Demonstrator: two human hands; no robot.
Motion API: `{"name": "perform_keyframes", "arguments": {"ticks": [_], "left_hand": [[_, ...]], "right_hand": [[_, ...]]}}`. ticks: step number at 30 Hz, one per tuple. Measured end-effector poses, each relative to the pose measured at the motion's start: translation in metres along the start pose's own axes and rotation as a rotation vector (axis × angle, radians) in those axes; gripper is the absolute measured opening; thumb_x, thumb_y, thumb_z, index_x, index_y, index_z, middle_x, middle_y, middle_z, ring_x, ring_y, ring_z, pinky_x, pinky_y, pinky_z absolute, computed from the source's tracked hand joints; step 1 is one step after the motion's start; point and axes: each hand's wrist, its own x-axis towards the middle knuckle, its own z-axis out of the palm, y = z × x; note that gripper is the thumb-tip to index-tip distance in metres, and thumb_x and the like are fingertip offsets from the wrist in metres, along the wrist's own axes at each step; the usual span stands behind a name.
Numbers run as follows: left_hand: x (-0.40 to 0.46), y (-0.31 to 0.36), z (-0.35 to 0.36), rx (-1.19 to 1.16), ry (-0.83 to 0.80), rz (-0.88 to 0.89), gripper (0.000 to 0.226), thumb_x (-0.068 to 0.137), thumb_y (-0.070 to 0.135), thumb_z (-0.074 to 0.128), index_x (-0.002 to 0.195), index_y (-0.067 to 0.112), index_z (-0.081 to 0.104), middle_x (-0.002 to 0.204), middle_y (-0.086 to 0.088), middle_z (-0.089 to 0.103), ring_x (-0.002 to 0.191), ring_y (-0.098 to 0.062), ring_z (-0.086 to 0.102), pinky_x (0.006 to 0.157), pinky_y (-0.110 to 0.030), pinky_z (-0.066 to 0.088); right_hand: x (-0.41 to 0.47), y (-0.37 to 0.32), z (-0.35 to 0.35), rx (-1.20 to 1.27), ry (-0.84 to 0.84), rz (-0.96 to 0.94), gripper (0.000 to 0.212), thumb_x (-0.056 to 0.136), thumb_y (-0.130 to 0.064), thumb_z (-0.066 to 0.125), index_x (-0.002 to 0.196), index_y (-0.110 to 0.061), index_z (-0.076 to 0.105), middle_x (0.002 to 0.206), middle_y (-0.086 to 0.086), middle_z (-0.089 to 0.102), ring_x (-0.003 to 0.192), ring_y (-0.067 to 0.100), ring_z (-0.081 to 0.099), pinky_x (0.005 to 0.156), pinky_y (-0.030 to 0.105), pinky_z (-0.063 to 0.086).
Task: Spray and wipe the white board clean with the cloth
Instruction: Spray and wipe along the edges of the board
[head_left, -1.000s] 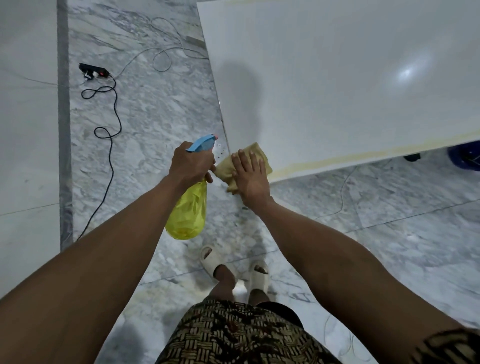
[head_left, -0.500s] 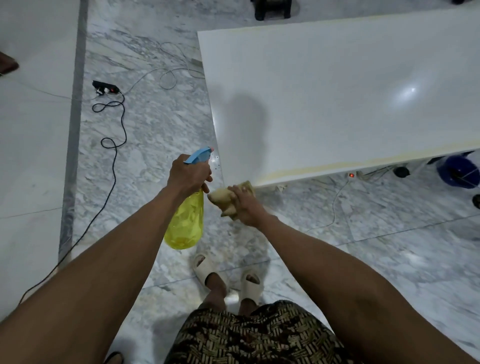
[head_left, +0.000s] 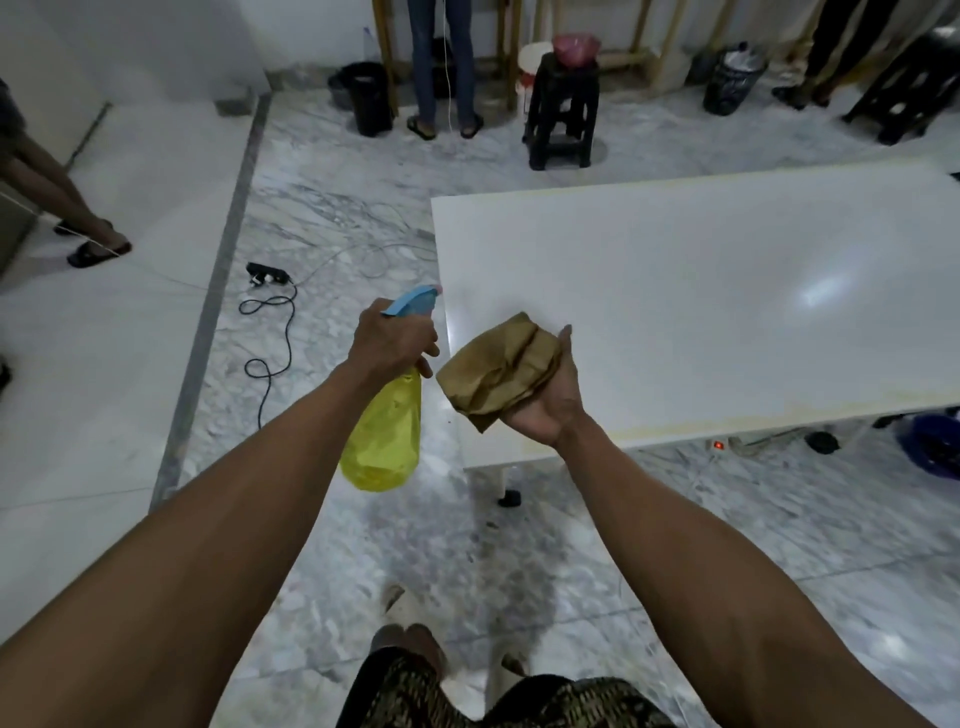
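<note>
Palm-up right hand (head_left: 545, 410) under cloth (head_left: 501, 371)

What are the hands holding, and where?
Left hand grips the spray bottle at its neck; right hand holds the folded cloth by one edge.

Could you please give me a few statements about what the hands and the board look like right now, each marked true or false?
1. The left hand holds a yellow spray bottle with a blue trigger head. True.
2. The right hand presses the cloth flat onto the white board. False: the folded brown cloth lies in the upturned palm, raised off the surface.
3. A yellowish stain runs along the board's near edge. True.
4. The black power strip lies on the board. False: it lies on the marble floor, to its left.
</note>
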Motion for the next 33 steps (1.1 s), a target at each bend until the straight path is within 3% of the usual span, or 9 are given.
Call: {"name": "perform_keyframes", "arguments": {"ticks": [3, 7, 11, 16, 18, 21, 27, 31, 33], "left_hand": [[0.02, 0.001, -0.007, 0.002, -0.014, -0.05, 0.031, 0.085, 0.007, 0.062, 0.11, -0.008, 0.069, 0.08, -0.016, 0.075, 0.069, -0.034, 0.075, 0.076, -0.052, 0.065], [0.062, -0.001, -0.03, 0.009, -0.033, -0.067, 0.054, 0.066, 0.021, 0.062, 0.114, -0.004, 0.069, 0.072, -0.01, 0.076, 0.067, -0.034, 0.078, 0.074, -0.054, 0.066], [0.112, 0.003, -0.061, 0.037, -0.059, -0.044, 0.06, 0.061, 0.02, 0.06, 0.117, 0.002, 0.071, 0.071, -0.008, 0.076, 0.063, -0.03, 0.076, 0.073, -0.053, 0.067], [0.174, 0.015, -0.1, 0.099, -0.093, -0.025, 0.034, 0.071, 0.012, 0.061, 0.099, -0.001, 0.075, 0.071, -0.009, 0.076, 0.052, -0.026, 0.071, 0.071, -0.049, 0.065], [0.194, 0.016, -0.109, 0.125, -0.114, -0.014, 0.041, 0.064, 0.016, 0.06, 0.098, -0.001, 0.075, 0.072, -0.01, 0.077, 0.054, -0.028, 0.073, 0.072, -0.05, 0.066], [0.223, 0.014, -0.121, 0.139, -0.154, -0.023, 0.056, 0.06, 0.019, 0.059, 0.112, 0.001, 0.073, 0.072, -0.011, 0.077, 0.066, -0.034, 0.078, 0.071, -0.054, 0.067], [0.277, 0.022, -0.131, 0.156, -0.165, -0.018, 0.051, 0.063, 0.019, 0.06, 0.11, 0.003, 0.073, 0.067, -0.008, 0.077, 0.061, -0.03, 0.077, 0.069, -0.049, 0.067], [0.313, 0.032, -0.129, 0.158, -0.16, -0.05, 0.039, 0.073, 0.011, 0.064, 0.111, -0.001, 0.067, 0.079, -0.015, 0.075, 0.049, -0.026, 0.071, 0.062, -0.04, 0.06], [0.335, 0.039, -0.127, 0.166, -0.16, -0.058, 0.034, 0.079, 0.008, 0.064, 0.112, 0.0, 0.065, 0.082, -0.015, 0.074, 0.047, -0.025, 0.07, 0.058, -0.035, 0.056]], "right_hand": [[0.025, -0.007, 0.012, 0.002, 0.001, -0.048, 0.097, 0.067, -0.073, 0.07, 0.137, -0.008, 0.056, 0.141, 0.017, 0.055, 0.132, 0.035, 0.051, 0.114, 0.055, 0.034], [0.081, -0.008, 0.041, -0.273, 0.102, -0.142, 0.066, 0.078, -0.045, 0.076, 0.128, -0.004, 0.06, 0.129, 0.016, 0.064, 0.12, 0.031, 0.062, 0.105, 0.046, 0.047], [0.147, -0.011, 0.063, -0.257, 0.235, -0.19, 0.058, 0.089, -0.039, 0.068, 0.135, -0.006, 0.055, 0.13, 0.018, 0.063, 0.121, 0.036, 0.06, 0.104, 0.054, 0.046], [0.208, -0.018, 0.097, -0.243, 0.169, -0.205, 0.066, 0.096, -0.053, 0.049, 0.136, -0.001, 0.055, 0.137, 0.021, 0.058, 0.128, 0.034, 0.054, 0.112, 0.048, 0.039], [0.222, -0.022, 0.11, -0.198, 0.154, -0.201, 0.074, 0.093, -0.058, 0.047, 0.14, -0.001, 0.051, 0.143, 0.022, 0.052, 0.135, 0.035, 0.047, 0.115, 0.047, 0.034], [0.243, -0.029, 0.122, -0.118, 0.15, -0.166, 0.084, 0.089, -0.069, 0.044, 0.142, -0.005, 0.049, 0.146, 0.021, 0.048, 0.138, 0.035, 0.044, 0.117, 0.048, 0.03], [0.286, -0.041, 0.14, 0.131, 0.025, -0.114, 0.119, 0.072, -0.094, 0.023, 0.145, -0.003, 0.045, 0.147, 0.026, 0.045, 0.134, 0.04, 0.046, 0.119, 0.052, 0.025], [0.325, -0.055, 0.146, 0.176, -0.043, -0.097, 0.073, 0.1, -0.053, 0.035, 0.152, -0.001, 0.029, 0.155, 0.025, 0.032, 0.144, 0.037, 0.032, 0.123, 0.048, 0.017], [0.347, -0.068, 0.148, 0.142, -0.057, -0.089, 0.066, 0.102, -0.044, 0.037, 0.151, -0.001, 0.03, 0.154, 0.024, 0.034, 0.143, 0.036, 0.034, 0.122, 0.048, 0.02]]}}
